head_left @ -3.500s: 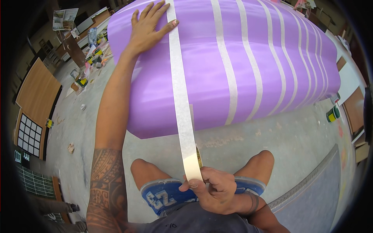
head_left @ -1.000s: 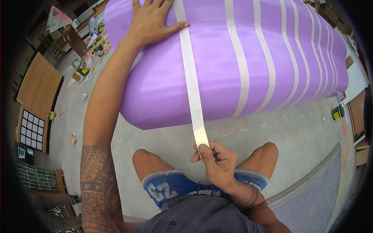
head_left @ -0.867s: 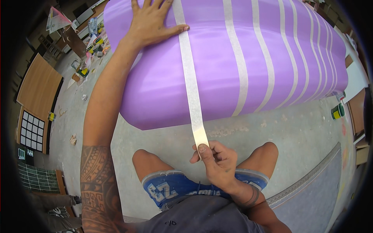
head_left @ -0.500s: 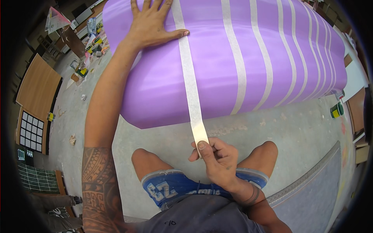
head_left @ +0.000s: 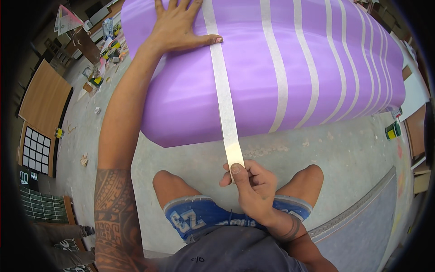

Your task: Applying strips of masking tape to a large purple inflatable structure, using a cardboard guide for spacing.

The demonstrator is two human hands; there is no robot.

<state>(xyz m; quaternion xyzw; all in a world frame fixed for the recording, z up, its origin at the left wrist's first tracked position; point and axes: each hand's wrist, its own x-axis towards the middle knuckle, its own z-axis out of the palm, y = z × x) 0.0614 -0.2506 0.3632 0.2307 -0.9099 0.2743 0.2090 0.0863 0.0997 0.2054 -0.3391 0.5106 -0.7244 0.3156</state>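
Observation:
A large curved purple panel (head_left: pixel 181 104) fills the upper middle, with several pale strips of masking tape (head_left: pixel 281 86) running across it to the right. My left hand (head_left: pixel 176 34) lies spread on its far part, the thumb pressing on one strip of masking tape (head_left: pixel 223 86). That strip stretches toward me over the panel's near edge, its end hanging past it. My right hand (head_left: pixel 253 186) pinches this loose end between thumb and fingers, just above my lap. Where the strip leaves the panel it is pulled taut.
Cans, rags and scraps (head_left: pixel 106 59) litter the floor at the far left. A wooden board (head_left: pixel 45 99) leans at left, beside another person's legs (head_left: pixel 68 235). A green can (head_left: pixel 393 130) stands at right, and a grey flat board (head_left: pixel 362 222) lies at lower right.
The view has shifted very slightly. Both hands keep their hold, and the strip lies almost as before.

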